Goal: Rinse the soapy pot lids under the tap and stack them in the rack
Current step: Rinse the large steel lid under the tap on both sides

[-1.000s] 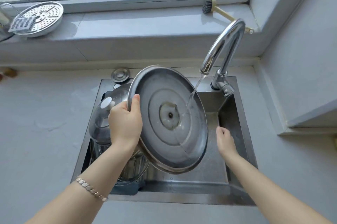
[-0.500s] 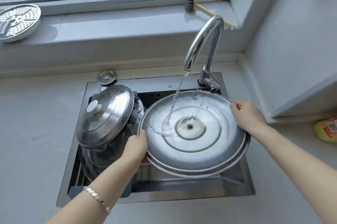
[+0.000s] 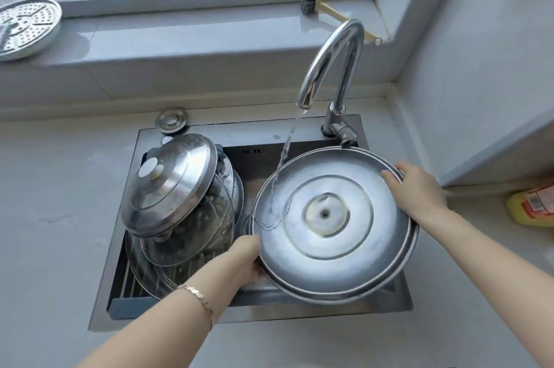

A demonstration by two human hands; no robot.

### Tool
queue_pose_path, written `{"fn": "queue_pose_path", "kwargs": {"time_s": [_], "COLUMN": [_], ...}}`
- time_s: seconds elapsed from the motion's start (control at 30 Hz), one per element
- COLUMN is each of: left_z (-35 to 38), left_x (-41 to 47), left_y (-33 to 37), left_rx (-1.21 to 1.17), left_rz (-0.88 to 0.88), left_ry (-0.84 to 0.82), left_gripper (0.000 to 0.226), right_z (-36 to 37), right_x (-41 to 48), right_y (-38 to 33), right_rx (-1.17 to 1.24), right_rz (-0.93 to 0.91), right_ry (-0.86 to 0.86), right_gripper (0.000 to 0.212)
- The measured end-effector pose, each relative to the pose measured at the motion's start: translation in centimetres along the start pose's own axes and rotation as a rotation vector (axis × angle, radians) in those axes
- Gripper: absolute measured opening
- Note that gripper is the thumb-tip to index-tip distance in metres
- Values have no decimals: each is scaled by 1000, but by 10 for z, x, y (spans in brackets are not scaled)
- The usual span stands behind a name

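Note:
A large steel pot lid (image 3: 353, 250) lies underside up over the right half of the sink (image 3: 299, 134). My left hand (image 3: 244, 259) grips its near-left rim and my right hand (image 3: 416, 188) holds its far-right rim. Water from the curved tap (image 3: 332, 59) runs onto the lid's left part. In the rack (image 3: 132, 286) at the sink's left lean a steel lid with a white knob (image 3: 174, 185) and a glass lid (image 3: 192, 235) beneath it.
A perforated steamer plate (image 3: 27, 27) and a dish brush (image 3: 326, 9) lie on the window sill. A round sink plug (image 3: 171, 119) sits behind the sink. A yellow bottle (image 3: 532, 204) lies on the counter at the right, under a wall shelf.
The big lid went from tilted upright in my left hand alone to lying flat under the water, now held by both hands; the stream now lands nearer the lid's left edge.

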State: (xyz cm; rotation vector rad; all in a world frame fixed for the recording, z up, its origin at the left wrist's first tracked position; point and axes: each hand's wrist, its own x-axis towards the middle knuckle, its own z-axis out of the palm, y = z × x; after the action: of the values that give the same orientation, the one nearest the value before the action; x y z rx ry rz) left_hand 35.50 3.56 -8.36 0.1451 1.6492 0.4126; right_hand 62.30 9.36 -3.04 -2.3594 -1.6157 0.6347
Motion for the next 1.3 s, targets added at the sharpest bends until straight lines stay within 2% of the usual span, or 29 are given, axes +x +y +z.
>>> {"fn": "queue_pose_path", "kwargs": {"time_s": [0.1,0.2,0.27,0.33,0.47,0.53,0.63,0.7,0.8,0.93,0.97,1.03,1.1,1.17,1.2,1.23,1.3], "left_z": [10,15,13,10,9,6,2,0,2,8,10,14,19,25,28,30,34], "left_x": [3,22,35,36,7,-9,-30,-45,-72,-102,-107,-112,-114,-115,-117,-119,-122], "left_y": [0,-2,-5,-3,7,11,23,34,53,74,77,81,84,90,93,94,99], "left_rx": [-127,-206,-144,-78,93,206,327,395,393,419,446,506,526,529,513,474,378], "left_rz": [-33,77,199,299,373,404,518,547,594,636,641,637,611,584,571,551,540], "left_ry": [-8,83,143,181,221,236,253,266,196,70,50,33,30,35,25,-7,-91], "left_gripper": [28,24,36,37,41,37,17,14,14,16,17,14,13,15,15,16,22], "right_z": [19,39,50,62,75,79,86,90,92,84,75,53,23,0,-7,-12,-20], "right_x": [-8,-17,-20,-21,-19,-17,-15,-12,-12,-20,-22,-31,-45,-62,-70,-76,-81], "right_y": [21,40,48,53,50,48,45,43,37,18,6,-25,-62,-87,-95,-100,-106], "right_rx": [90,190,221,222,230,200,97,38,-30,-153,-115,114,378,428,318,175,39], "right_rz": [37,92,126,149,226,253,248,226,175,-19,-79,-183,-261,-337,-423,-515,-581], "right_ry": [28,13,-34,-86,-111,-134,-163,-177,-234,-409,-416,-429,-620,-834,-835,-739,-447], "right_gripper": [35,35,32,32,30,32,33,32,32,25,27,35,40,37,26,16,5]}}
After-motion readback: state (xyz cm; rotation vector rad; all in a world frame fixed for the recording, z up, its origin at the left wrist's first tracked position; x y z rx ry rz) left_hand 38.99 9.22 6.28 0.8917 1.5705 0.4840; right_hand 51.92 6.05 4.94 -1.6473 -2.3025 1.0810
